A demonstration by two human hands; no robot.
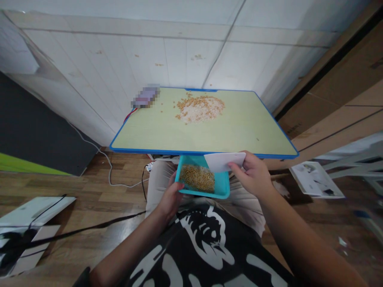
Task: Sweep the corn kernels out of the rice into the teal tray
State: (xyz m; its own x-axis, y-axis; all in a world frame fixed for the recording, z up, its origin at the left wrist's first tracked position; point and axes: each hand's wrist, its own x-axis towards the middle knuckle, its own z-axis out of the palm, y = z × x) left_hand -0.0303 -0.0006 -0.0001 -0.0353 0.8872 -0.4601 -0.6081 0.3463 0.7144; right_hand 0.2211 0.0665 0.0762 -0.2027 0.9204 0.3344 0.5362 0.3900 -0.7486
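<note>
While the left hand [171, 197] grasps the near left corner of a turquoise tray [222, 185], thumb over the rim, the right hand [251, 174] pinches a white card [223, 162] between thumb and fingers. The tray is just in front of the near edge of the counter [146, 135], above the person's lap (whether it rests on the legs I cannot tell). The card is held over the tray's right part, close to that same edge; whether the two touch is unclear.

As things lie, the work looks partway along. A layer of golden grains [196, 178] already covers much of the tray's floor, while a heap [201, 109] lies loose on the far half of the counter, tan kernels mixed with paler, rice-like grains. That heap appears to be what is left to deal with.

Counted, there are two hands, one tray, one card and one heap; the grains are far too many to number. At least two stray kernels [162, 105] lie apart on the counter, left of the heap.

At the counter's far left corner sits one pixelated object [146, 97], with one red cord [130, 114] running over the edge. Behind the counter stands a white wall [179, 59]; to its right is brown cardboard [332, 85]; to its left, one pale cable [111, 169] trails across the wooden floor [125, 203].
</note>
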